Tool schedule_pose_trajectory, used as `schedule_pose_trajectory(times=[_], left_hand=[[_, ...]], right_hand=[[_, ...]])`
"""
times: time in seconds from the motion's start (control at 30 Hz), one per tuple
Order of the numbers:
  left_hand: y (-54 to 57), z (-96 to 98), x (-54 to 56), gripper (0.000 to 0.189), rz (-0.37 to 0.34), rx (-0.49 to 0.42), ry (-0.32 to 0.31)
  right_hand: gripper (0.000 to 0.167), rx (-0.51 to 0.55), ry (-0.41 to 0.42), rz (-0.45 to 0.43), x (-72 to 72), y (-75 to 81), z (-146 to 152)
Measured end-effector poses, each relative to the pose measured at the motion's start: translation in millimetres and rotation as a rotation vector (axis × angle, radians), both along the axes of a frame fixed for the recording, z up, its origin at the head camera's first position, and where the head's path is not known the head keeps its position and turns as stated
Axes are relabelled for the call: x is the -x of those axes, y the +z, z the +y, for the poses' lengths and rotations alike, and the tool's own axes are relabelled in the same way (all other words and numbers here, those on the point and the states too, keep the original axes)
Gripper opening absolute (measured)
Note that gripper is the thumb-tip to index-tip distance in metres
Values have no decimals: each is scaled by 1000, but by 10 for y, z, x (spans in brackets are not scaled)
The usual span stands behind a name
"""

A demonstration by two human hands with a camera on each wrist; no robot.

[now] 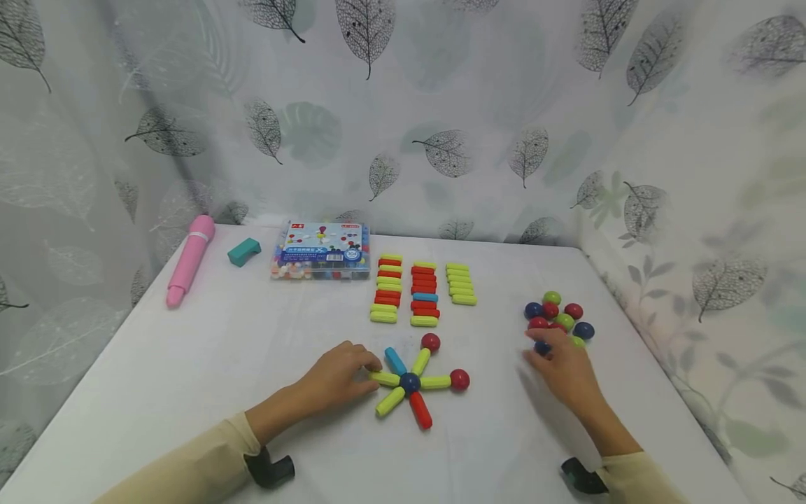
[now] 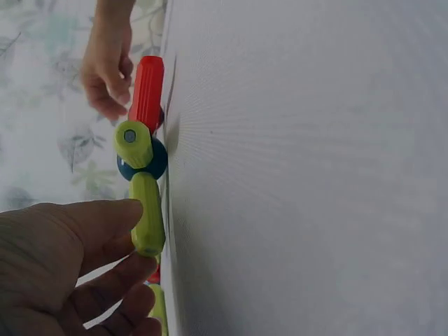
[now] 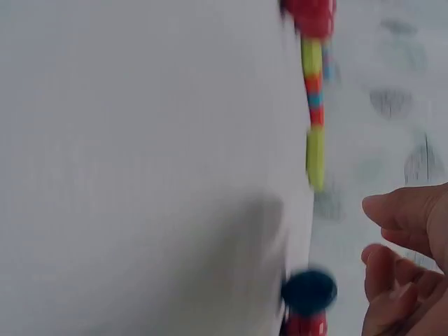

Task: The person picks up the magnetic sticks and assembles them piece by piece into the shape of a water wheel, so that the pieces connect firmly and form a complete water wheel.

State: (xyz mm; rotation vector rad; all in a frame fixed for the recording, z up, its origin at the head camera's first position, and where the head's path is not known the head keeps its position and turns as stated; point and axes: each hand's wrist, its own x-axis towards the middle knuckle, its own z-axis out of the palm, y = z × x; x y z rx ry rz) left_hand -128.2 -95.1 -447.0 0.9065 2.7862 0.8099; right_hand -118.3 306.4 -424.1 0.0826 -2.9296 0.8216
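My left hand [image 1: 340, 378] pinches the end of a yellow-green rod [image 2: 147, 217] between thumb and fingers. That rod belongs to a star-shaped model lying on the table, where several rods spread from a blue centre ball [image 1: 410, 382]. Among its arms are a light-blue rod [image 1: 395, 360] and a red rod [image 1: 420, 411]. Red balls cap two yellow-green arms, one at the right [image 1: 460, 380] and one at the top [image 1: 431, 342]. Over at the right, my right hand [image 1: 567, 371] hovers with thumb and fingers parted around a dark blue ball [image 1: 542, 348]; the right wrist view shows nothing held.
Red, blue and green balls [image 1: 573, 311] cluster by my right hand. Behind the model lie columns of short rods [image 1: 425, 287]. A clear kit box [image 1: 321, 250], a teal block [image 1: 244, 252] and a pink cylinder [image 1: 190, 262] sit farther back. Leaf-printed curtains surround the table.
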Motion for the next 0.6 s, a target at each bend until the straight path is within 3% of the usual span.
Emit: schedule_pose_trajectory(times=[0.1,0.2,0.33,0.6], left_hand=[[2,-2,8,21,9,4,-1],[9,-5,7,20,5,8,5],[19,-8,3,21,0,8,16],[16,-5,1,21,-5,14,34]], right_hand=[[42,-129,-57,59,29,8,226],[43,-183,-59,9,49,-7,344],[42,-188,-58,-44,72,-33,381],[41,-170,-75,-27,94,-63,345]])
